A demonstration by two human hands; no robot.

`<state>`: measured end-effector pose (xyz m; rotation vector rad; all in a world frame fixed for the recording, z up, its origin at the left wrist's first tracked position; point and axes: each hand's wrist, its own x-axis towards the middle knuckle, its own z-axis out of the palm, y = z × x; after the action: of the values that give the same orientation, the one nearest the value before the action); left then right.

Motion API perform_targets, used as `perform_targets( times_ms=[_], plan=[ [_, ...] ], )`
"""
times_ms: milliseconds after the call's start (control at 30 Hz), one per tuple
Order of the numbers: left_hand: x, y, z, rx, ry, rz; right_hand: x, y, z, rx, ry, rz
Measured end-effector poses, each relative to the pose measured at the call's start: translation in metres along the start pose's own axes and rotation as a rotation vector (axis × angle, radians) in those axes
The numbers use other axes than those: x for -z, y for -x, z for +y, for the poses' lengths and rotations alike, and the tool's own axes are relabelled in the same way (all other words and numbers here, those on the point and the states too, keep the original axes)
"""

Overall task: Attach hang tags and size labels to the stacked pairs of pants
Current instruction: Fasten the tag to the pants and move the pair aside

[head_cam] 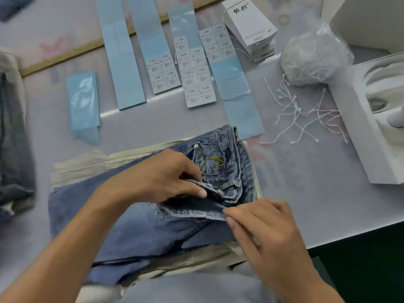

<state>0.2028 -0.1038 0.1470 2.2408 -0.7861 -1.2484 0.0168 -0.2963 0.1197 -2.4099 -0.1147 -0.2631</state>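
Observation:
A folded pair of blue jeans [140, 226] lies on top of beige pants [83, 165] in front of me. My left hand [161, 178] pinches the folded-back waistband near the fly. My right hand [260, 224] pinches the waistband's edge at its right end. Blue backing strips carrying white size labels [196, 84] lie beyond the jeans. A stack of white hang tags [251, 27] stands at the back right. Loose white tag strings [306, 114] are scattered to the right.
A clear bag of strings [314, 55] sits at the back right. White boxes [376, 119] line the right edge. More folded pants [13, 138] are stacked at the far left. A wooden ruler [65, 55] lies across the back. The table edge drops off at the lower right.

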Motion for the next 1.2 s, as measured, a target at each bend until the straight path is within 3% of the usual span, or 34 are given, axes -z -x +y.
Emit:
perform_targets(
  times_ms=[100, 267, 600, 800, 1000, 1200],
  plan=[
    [0.006, -0.001, -0.004, -0.031, 0.05, -0.158, 0.002, -0.014, -0.001, -0.055, 0.046, -0.013],
    [0.012, 0.004, -0.006, -0.061, 0.394, -0.17, 0.0, -0.033, -0.004, -0.064, 0.069, -0.045],
    [-0.007, -0.006, -0.002, -0.084, 0.771, 0.154, -0.013, -0.049, 0.0, -0.06, -0.078, -0.073],
    [-0.016, -0.006, -0.01, -0.12, 0.793, 0.207, -0.019, -0.053, 0.0, -0.174, -0.253, -0.051],
    [-0.015, -0.009, -0.005, -0.049, 0.8, 0.238, -0.007, -0.062, 0.001, -0.36, -0.623, -0.117],
    [-0.005, -0.031, 0.017, 0.033, 0.586, 0.241, -0.007, -0.063, -0.003, -0.495, -0.781, -0.104]
  ],
)
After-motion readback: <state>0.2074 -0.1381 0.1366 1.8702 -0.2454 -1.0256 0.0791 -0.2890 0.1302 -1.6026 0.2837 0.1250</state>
